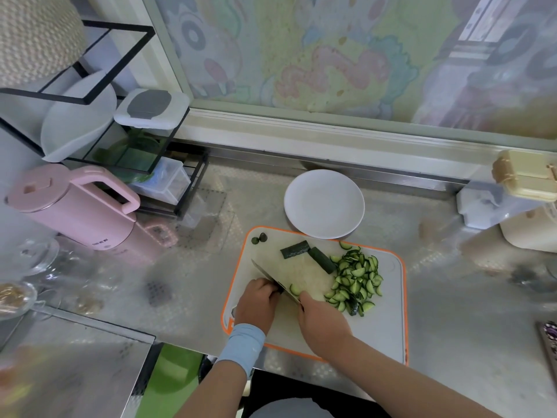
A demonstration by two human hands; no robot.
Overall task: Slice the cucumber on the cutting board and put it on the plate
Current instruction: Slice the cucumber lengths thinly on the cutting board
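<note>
An orange-rimmed cutting board lies on the metal counter. On its right part sits a pile of cucumber slices. Two uncut cucumber pieces lie near its far edge, and two end bits lie at its far left corner. My right hand grips the knife, whose blade runs up-left across the board. One slice rests just right of the blade. My left hand, wearing a blue wristband, is curled over a dark cucumber piece against the blade, which is mostly hidden. The white plate stands bare behind the board.
A pink kettle and a black wire rack holding containers stand at the left. Glassware sits at the near left. White and cream containers stand at the right by the window ledge.
</note>
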